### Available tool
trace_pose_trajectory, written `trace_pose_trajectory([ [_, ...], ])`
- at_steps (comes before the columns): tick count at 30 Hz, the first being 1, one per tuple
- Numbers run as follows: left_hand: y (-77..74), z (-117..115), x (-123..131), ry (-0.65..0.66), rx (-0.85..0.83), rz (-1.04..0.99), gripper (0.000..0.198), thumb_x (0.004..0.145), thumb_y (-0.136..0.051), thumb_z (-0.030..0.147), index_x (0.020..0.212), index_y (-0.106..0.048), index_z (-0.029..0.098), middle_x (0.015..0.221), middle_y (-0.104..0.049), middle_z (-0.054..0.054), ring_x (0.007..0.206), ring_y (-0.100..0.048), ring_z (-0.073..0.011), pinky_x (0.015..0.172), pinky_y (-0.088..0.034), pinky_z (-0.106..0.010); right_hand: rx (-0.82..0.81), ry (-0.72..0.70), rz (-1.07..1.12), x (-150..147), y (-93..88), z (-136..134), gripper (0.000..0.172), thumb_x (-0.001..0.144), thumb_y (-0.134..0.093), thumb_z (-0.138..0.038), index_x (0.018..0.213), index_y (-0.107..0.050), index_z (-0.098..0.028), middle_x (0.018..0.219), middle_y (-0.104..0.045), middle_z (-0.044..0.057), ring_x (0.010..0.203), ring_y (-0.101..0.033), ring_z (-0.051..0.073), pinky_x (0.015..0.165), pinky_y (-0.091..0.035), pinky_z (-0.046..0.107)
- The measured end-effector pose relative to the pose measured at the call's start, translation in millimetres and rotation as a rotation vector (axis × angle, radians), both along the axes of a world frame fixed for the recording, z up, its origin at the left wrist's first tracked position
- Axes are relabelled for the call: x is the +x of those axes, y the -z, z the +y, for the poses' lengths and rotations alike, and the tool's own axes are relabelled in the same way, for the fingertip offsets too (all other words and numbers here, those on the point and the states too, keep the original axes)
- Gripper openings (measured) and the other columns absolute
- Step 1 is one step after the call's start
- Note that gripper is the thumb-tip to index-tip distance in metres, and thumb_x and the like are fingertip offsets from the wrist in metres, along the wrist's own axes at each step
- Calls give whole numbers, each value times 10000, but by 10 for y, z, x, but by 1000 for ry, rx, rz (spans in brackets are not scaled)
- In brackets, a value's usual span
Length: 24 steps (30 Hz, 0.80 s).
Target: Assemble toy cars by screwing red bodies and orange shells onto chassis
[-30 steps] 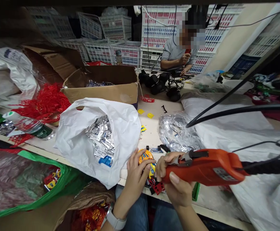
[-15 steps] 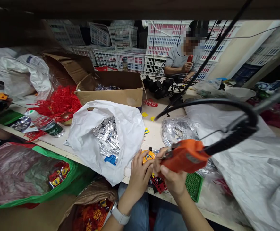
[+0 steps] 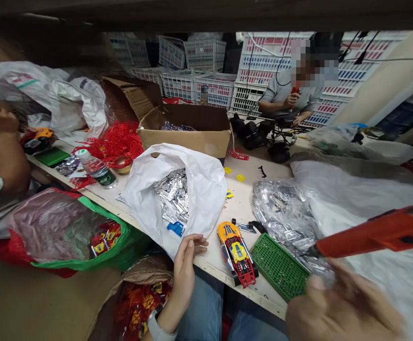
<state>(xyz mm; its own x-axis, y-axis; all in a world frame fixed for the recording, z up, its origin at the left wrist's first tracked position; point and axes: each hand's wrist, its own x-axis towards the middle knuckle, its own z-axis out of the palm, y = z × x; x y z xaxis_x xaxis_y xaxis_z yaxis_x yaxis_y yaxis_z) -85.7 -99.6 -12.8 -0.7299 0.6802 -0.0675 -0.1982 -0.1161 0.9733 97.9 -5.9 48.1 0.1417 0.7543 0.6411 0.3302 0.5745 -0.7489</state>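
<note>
A toy car [image 3: 237,253] in orange, yellow and red lies at the table's front edge, touched by neither hand. My left hand [image 3: 187,263] is open and holds nothing, its fingers stretched out beside the white bag [image 3: 206,189] of shiny silver parts. On the right, my right hand [image 3: 344,303] is smeared by motion, just below the orange electric screwdriver [image 3: 373,232]. Whether its fingers grip the tool I cannot tell. The screwdriver's dark tip points left, above a green perforated tray [image 3: 280,266]. A blue plastic piece [image 3: 176,228] sits at the bag's mouth.
Clear bags of silver parts [image 3: 280,203] and a large white sack [image 3: 362,189] cover the right side. A cardboard box [image 3: 185,139], red parts [image 3: 116,147] and a water bottle [image 3: 98,169] stand beyond. Open bags hang below the left edge. Two other people sit nearby.
My left hand has left the toy car and moved left. My right hand and the screwdriver have swung away to the right, uncovering the car. The view has shifted.
</note>
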Motion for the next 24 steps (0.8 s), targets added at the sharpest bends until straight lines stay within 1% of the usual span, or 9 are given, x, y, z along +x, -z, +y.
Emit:
trace_pose_trajectory([
  [2,-6,-94,-2,-13,-6,-52,519,881,-633,690,947,-742,186,849,-756,-65,795,-721,-203,764,-590,-315,-32,-134,-229,-128,138,-104,406,947,-580,-406,1318,-496,-267,1239,-579,129,1205,-563,366,1037,-430,639],
  [3,-13,-130,1,-13,-9,-71,525,853,-668,695,927,-752,182,810,-750,-58,760,-713,-195,743,-587,-304,-35,-168,-366,-206,204,-143,386,936,-603,-395,1280,-539,-234,1197,-623,140,1138,-602,357,984,-470,598],
  [6,-36,-192,10,7,-13,-108,527,793,-735,697,886,-773,180,767,-744,-50,727,-699,-186,716,-579,-286,-67,-137,-710,-420,402,-190,527,920,-590,-414,1372,-500,-157,1319,-631,228,1183,-603,398,956,-475,581],
  [9,-44,-188,-1,44,-10,-131,513,776,-759,690,870,-780,186,764,-745,-50,727,-696,-186,709,-577,-284,-89,-165,-827,-505,532,-159,571,899,-587,-339,1423,-461,-150,1295,-678,215,1094,-666,372,920,-503,548],
  [12,-31,-175,-12,75,-3,-154,471,788,-778,648,950,-775,206,907,-780,-75,852,-731,-215,782,-591,-313,-131,-261,-717,-488,477,-165,517,902,-576,-304,1390,-486,-157,1263,-703,187,1090,-689,341,916,-553,501],
  [14,-20,-205,0,105,19,-171,537,776,-782,660,1097,-758,230,1135,-779,-115,1051,-731,-269,896,-593,-375,-197,-327,-588,-477,348,-245,502,908,-604,-336,1373,-505,-174,1277,-700,168,1133,-693,323,937,-578,468],
  [18,-51,-361,62,281,92,-267,808,782,-746,705,1444,-590,271,1561,-556,-140,1465,-476,-339,1195,-398,-490,-315,-567,-374,-516,91,-533,494,915,-645,-344,1386,-531,-253,1346,-679,95,1226,-678,265,1023,-577,394],
  [20,-115,-434,70,289,151,-309,863,764,-770,697,1482,-550,273,1574,-543,-130,1497,-428,-342,1236,-329,-485,-329,-653,-293,-556,21,-666,463,924,-627,-311,1379,-553,-273,1395,-651,83,1304,-634,264,1084,-546,400],
  [24,-342,-538,-40,234,269,-270,826,599,-910,647,1303,-684,280,1279,-751,-119,1246,-658,-338,1076,-496,-438,-303,-727,-188,-671,-57,-830,475,911,-637,-244,1380,-573,-277,1410,-633,96,1310,-627,271,1084,-548,406],
])
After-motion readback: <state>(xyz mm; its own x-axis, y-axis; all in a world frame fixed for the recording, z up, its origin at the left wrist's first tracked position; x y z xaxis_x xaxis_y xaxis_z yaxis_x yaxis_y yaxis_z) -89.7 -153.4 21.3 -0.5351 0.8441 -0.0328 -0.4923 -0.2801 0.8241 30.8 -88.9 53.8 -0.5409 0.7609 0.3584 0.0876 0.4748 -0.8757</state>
